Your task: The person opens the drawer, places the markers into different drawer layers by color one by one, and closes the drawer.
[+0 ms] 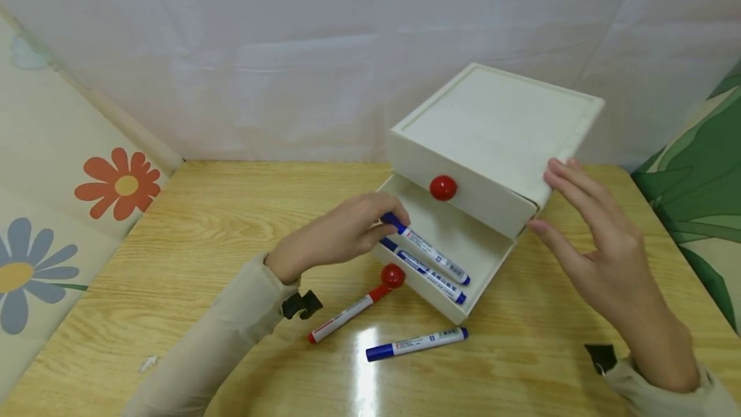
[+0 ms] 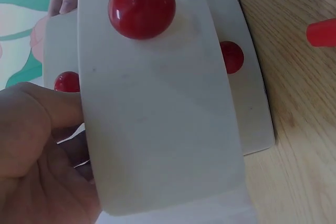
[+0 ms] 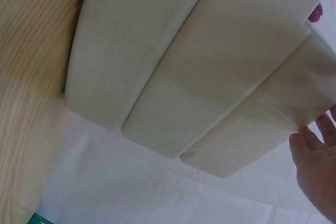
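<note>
My left hand [image 1: 353, 227] pinches a blue marker [image 1: 434, 253] by its cap end, and the marker slants down into the pulled-out drawer [image 1: 489, 250]. Below it, a second blue marker [image 1: 425, 272] lies in that drawer along the front. In the left wrist view the drawer front with its red knob [image 2: 142, 8] hides the markers and part of the left hand [image 2: 42, 150]. My right hand [image 1: 608, 250] touches the right side of the white drawer cabinet [image 1: 503, 114] with fingers extended. The right wrist view shows those fingertips [image 3: 302, 142] at the cabinet's edge.
On the wooden table [image 1: 231, 211], a red marker [image 1: 341, 318] lies by the drawer's knob and another blue marker [image 1: 417, 344] lies in front of the drawer. A small white scrap [image 1: 148, 363] is at left. A white cloth [image 1: 260, 82] hangs behind.
</note>
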`<state>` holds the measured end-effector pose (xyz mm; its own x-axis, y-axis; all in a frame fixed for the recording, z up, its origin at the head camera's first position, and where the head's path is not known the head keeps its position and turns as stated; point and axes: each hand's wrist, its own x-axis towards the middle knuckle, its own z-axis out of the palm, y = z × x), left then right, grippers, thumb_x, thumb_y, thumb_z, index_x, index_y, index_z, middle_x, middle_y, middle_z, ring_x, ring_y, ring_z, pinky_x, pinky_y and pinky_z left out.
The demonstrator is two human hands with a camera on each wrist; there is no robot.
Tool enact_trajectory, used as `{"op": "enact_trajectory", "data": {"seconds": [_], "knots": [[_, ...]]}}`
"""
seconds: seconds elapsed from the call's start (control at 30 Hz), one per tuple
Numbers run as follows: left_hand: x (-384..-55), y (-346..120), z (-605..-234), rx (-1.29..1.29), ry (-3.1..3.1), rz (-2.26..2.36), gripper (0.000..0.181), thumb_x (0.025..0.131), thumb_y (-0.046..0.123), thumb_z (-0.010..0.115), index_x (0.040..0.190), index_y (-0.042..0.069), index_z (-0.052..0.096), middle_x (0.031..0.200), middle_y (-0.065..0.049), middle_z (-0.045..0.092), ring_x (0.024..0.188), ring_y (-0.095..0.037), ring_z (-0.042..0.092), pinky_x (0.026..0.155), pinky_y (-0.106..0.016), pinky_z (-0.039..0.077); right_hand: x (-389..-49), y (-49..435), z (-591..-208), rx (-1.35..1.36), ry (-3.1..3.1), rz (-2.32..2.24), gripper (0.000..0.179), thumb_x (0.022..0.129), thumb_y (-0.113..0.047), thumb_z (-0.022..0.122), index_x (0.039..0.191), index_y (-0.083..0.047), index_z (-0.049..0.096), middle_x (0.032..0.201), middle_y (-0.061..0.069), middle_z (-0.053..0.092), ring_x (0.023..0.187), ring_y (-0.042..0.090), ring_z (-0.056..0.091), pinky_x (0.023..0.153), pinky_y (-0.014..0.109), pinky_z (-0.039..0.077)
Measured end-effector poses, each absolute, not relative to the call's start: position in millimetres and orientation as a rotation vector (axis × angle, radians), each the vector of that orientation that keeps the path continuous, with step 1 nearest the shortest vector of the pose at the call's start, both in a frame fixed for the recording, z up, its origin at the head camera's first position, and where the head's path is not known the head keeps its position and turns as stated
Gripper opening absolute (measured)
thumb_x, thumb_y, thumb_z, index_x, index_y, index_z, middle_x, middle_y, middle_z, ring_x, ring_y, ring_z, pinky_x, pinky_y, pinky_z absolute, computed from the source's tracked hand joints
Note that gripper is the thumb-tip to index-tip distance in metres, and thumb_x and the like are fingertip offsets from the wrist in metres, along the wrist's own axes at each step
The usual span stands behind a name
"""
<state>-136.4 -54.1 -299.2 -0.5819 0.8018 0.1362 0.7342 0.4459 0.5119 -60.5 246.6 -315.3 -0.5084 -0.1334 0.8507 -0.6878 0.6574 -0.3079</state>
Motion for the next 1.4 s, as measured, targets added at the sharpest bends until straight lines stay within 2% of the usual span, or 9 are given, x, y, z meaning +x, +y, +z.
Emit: {"op": "enact_trajectory", "data": {"seconds": [0.5,0.77,1.4], "knots": [[-145,-48,-295,1.183,2.487,0.749,0.024,0.096,0.0,0.059,0.116,0.006,0.071,0.115,-0.008,0.071,0.095,-0.014,0.067,0.077,-0.019,0.056,-60,245,-316,0.637,-2.007,0.825,0.067,0.095,-0.048,0.058,0.122,0.013,0.06,0.135,0.026,0.058,0.141,0.022,0.045,0.118,0.025,0.035],[-148,-45,-295,1.128,2.486,0.699,0.024,0.095,0.004,0.063,0.115,0.01,0.073,0.117,-0.005,0.072,0.099,-0.013,0.066,0.082,-0.02,0.056,-60,245,-315,0.632,-2.012,0.827,0.068,0.095,-0.049,0.058,0.122,0.013,0.06,0.134,0.026,0.058,0.141,0.023,0.045,0.118,0.025,0.035],[-147,-43,-295,1.083,2.514,0.703,0.024,0.094,0.007,0.065,0.118,0.008,0.071,0.117,-0.006,0.072,0.1,-0.014,0.066,0.083,-0.022,0.056,-61,242,-314,0.657,-1.982,0.844,0.067,0.095,-0.047,0.058,0.121,0.014,0.06,0.133,0.027,0.059,0.141,0.022,0.046,0.118,0.026,0.035]]}}
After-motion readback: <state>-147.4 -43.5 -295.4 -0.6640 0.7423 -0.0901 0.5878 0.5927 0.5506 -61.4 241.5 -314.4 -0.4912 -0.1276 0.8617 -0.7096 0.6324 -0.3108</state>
